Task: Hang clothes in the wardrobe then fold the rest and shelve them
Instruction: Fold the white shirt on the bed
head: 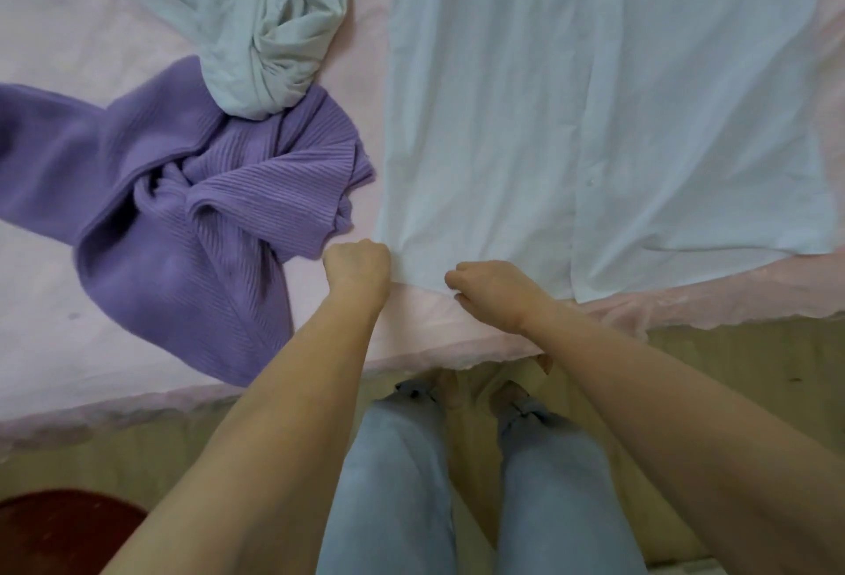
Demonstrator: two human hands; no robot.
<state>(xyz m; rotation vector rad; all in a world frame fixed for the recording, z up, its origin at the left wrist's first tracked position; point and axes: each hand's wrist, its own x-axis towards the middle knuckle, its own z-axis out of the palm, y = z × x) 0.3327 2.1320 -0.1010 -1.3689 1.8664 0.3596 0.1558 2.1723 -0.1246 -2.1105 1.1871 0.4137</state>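
A pale blue button shirt [594,117] lies spread flat on the pink bed sheet [55,48], its hem near the bed's front edge. My left hand [359,266] grips the shirt's lower left corner with curled fingers. My right hand [489,293] pinches the hem a little to the right of it. A crumpled purple ribbed sweater [183,209] lies to the left of the shirt. A bunched pale green garment [274,26] rests above the sweater and overlaps its top.
The bed's front edge [411,346] runs across the middle of the view. Below it is a yellowish floor [731,369], my legs in light jeans [402,483] and a dark red round object [68,529] at the bottom left.
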